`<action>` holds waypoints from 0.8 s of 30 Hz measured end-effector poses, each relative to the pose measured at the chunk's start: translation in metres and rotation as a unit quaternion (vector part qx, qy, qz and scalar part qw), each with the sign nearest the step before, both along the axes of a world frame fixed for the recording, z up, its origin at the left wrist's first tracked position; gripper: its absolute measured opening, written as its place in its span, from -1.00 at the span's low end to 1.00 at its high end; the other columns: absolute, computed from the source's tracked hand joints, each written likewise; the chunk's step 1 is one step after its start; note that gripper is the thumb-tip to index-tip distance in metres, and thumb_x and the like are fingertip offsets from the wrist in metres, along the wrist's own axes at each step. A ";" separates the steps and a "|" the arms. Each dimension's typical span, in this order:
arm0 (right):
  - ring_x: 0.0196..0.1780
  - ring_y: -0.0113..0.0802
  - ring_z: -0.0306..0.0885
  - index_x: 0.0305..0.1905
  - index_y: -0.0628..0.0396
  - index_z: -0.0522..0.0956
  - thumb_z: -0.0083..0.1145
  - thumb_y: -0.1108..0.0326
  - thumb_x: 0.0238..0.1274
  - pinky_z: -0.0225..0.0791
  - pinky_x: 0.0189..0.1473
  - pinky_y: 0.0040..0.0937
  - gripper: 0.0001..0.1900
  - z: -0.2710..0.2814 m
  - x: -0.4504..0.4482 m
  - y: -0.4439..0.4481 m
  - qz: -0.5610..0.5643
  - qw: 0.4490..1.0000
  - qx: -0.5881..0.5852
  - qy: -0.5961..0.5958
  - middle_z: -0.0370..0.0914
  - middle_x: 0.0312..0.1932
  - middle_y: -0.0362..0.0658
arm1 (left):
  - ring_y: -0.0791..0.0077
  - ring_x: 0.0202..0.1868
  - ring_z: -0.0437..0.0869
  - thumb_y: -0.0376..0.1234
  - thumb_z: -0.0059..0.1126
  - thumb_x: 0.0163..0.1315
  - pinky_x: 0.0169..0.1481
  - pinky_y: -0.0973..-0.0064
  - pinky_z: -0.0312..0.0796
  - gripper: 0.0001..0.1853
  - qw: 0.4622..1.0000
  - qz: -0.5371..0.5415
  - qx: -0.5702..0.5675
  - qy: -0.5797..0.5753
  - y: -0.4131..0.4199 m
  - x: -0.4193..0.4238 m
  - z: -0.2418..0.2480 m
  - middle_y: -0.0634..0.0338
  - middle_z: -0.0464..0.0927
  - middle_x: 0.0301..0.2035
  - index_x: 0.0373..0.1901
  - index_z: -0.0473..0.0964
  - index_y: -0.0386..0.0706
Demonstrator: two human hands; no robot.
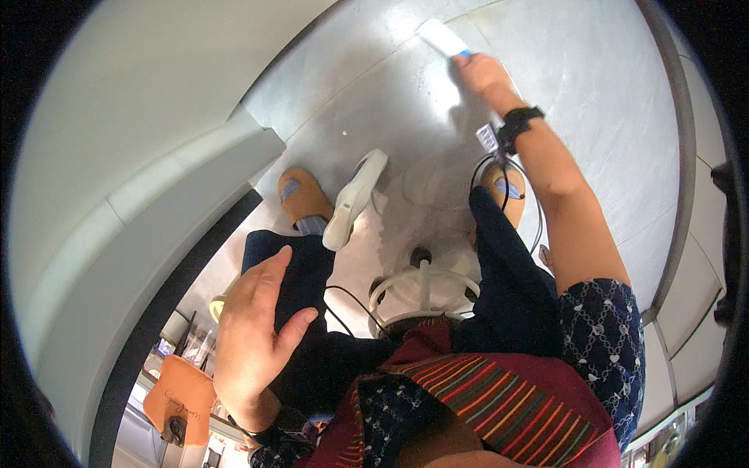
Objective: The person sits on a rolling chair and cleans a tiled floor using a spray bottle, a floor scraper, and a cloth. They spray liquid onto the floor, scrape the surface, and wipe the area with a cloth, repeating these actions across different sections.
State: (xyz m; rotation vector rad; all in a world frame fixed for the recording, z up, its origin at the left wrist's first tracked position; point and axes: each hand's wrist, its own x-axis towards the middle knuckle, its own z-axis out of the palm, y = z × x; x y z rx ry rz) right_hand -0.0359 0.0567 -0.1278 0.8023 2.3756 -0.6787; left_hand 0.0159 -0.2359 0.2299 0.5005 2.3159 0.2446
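Note:
My right hand reaches out over the grey floor, gripping the blue-tipped end of a flat white object; motion blur hides what kind of object it is. Around that wrist is a black band with a small tag and dark cables. My left hand hovers by my left knee, fingers spread and holding nothing. Between my feet lies a long white plastic device, whose kind I cannot tell. Brown slippers are on my feet.
Beneath me is a stool's white ring base with casters. Cables loop by my right leg. A pale ledge with a dark edge runs along the left. An orange pouch-like item bearing writing is at lower left.

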 end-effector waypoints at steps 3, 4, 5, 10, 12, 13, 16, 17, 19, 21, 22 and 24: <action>-0.01 0.02 0.51 -0.05 0.21 0.53 -0.28 -0.16 0.27 0.35 0.04 -0.16 -0.39 -0.006 -0.003 0.038 -0.134 0.991 0.011 0.009 0.54 -0.09 0.11 | -0.01 -0.01 0.49 -0.30 0.29 -0.06 0.07 0.27 0.35 -0.34 1.000 -0.006 0.006 0.008 0.000 -0.002 -0.001 -0.10 0.46 -0.04 0.13 0.32 -0.29; 0.02 0.01 0.49 -0.03 0.20 0.52 -0.28 -0.16 0.28 0.33 0.07 -0.16 -0.39 -0.009 -0.004 0.041 -0.073 0.997 0.008 -0.002 0.53 -0.07 0.11 | -0.01 -0.01 0.49 -0.30 0.29 -0.06 0.07 0.28 0.35 -0.34 1.000 -0.006 0.014 0.004 0.001 -0.003 0.001 -0.10 0.46 -0.04 0.13 0.32 -0.29; 0.04 0.02 0.48 -0.02 0.19 0.51 -0.29 -0.15 0.28 0.32 0.09 -0.16 -0.40 -0.009 -0.005 0.043 -0.009 1.000 -0.004 0.003 0.52 -0.05 0.10 | -0.01 -0.01 0.49 -0.30 0.29 -0.05 0.07 0.28 0.35 -0.35 1.000 -0.008 0.013 0.001 0.002 -0.002 0.001 -0.11 0.46 -0.04 0.13 0.32 -0.29; 0.00 -0.07 0.52 -0.06 0.12 0.55 -0.27 -0.11 0.30 0.36 0.03 -0.16 -0.46 -0.018 -0.011 0.054 -0.077 0.996 0.040 0.007 0.56 -0.10 0.02 | -0.01 -0.01 0.50 -0.29 0.28 -0.03 0.07 0.28 0.35 -0.36 1.000 -0.008 0.006 -0.009 0.006 -0.002 -0.001 -0.11 0.46 -0.04 0.13 0.31 -0.30; 0.00 -0.05 0.52 -0.06 0.16 0.55 -0.27 -0.12 0.29 0.34 0.04 -0.15 -0.44 -0.024 0.000 0.061 -0.027 0.999 0.034 -0.013 0.56 -0.10 0.04 | -0.01 -0.01 0.50 -0.29 0.28 -0.03 0.07 0.28 0.35 -0.35 1.000 -0.012 0.003 -0.004 0.004 -0.003 -0.004 -0.12 0.46 -0.04 0.13 0.31 -0.31; 0.00 -0.03 0.52 -0.06 0.17 0.54 -0.27 -0.12 0.28 0.34 0.04 -0.15 -0.44 -0.027 0.011 0.070 -0.001 0.996 0.086 0.003 0.56 -0.11 0.05 | -0.01 -0.01 0.50 -0.30 0.27 -0.03 0.07 0.28 0.35 -0.35 1.000 -0.017 0.000 0.001 0.002 -0.004 -0.004 -0.12 0.46 -0.04 0.13 0.31 -0.31; 0.00 0.05 0.49 -0.07 0.17 0.54 -0.26 -0.15 0.26 0.33 0.03 -0.13 -0.41 -0.039 0.072 0.106 0.015 0.998 0.007 -0.062 0.54 -0.14 0.13 | -0.01 -0.01 0.49 -0.29 0.28 -0.03 0.07 0.28 0.35 -0.34 1.000 -0.010 -0.003 0.007 -0.004 -0.004 0.001 -0.12 0.46 -0.04 0.14 0.30 -0.31; 0.00 0.07 0.48 -0.07 0.17 0.54 -0.26 -0.17 0.26 0.32 0.03 -0.12 -0.41 -0.040 0.098 0.118 0.022 0.995 -0.048 -0.091 0.54 -0.15 0.15 | -0.02 -0.01 0.49 -0.29 0.28 -0.04 0.07 0.27 0.35 -0.34 1.000 -0.007 0.000 0.007 -0.005 -0.004 0.003 -0.13 0.45 -0.03 0.14 0.30 -0.31; -0.02 0.09 0.48 -0.08 0.16 0.54 -0.26 -0.17 0.25 0.32 0.01 -0.09 -0.41 -0.039 0.157 0.121 0.027 0.997 -0.007 -0.076 0.53 -0.17 0.18 | -0.02 -0.01 0.50 -0.29 0.29 -0.04 0.07 0.27 0.35 -0.33 1.000 -0.009 0.001 -0.009 -0.005 -0.003 0.005 -0.12 0.45 -0.03 0.14 0.30 -0.31; -0.03 0.09 0.48 -0.09 0.18 0.54 -0.25 -0.17 0.25 0.31 0.01 -0.08 -0.41 -0.035 0.184 0.118 -0.001 0.997 0.014 -0.077 0.53 -0.17 0.18 | -0.02 -0.01 0.50 -0.29 0.30 -0.05 0.07 0.27 0.35 -0.33 1.000 -0.010 -0.003 -0.015 -0.003 -0.001 0.005 -0.12 0.45 -0.03 0.14 0.30 -0.31; -0.03 0.10 0.48 -0.09 0.18 0.54 -0.25 -0.17 0.25 0.31 0.01 -0.08 -0.41 -0.034 0.182 0.116 -0.011 0.992 0.030 -0.120 0.53 -0.17 0.18 | -0.02 -0.01 0.50 -0.29 0.30 -0.06 0.07 0.27 0.35 -0.32 1.000 -0.011 -0.007 -0.010 -0.003 0.000 0.005 -0.13 0.45 -0.03 0.14 0.30 -0.31; -0.03 0.11 0.48 -0.11 0.21 0.54 -0.26 -0.16 0.26 0.31 0.01 -0.08 -0.41 -0.034 0.152 0.105 -0.030 0.995 0.036 -0.087 0.53 -0.18 0.20 | -0.03 0.00 0.50 -0.29 0.30 -0.06 0.07 0.26 0.35 -0.32 1.000 -0.014 -0.003 -0.006 0.000 0.002 0.006 -0.13 0.45 -0.02 0.14 0.30 -0.31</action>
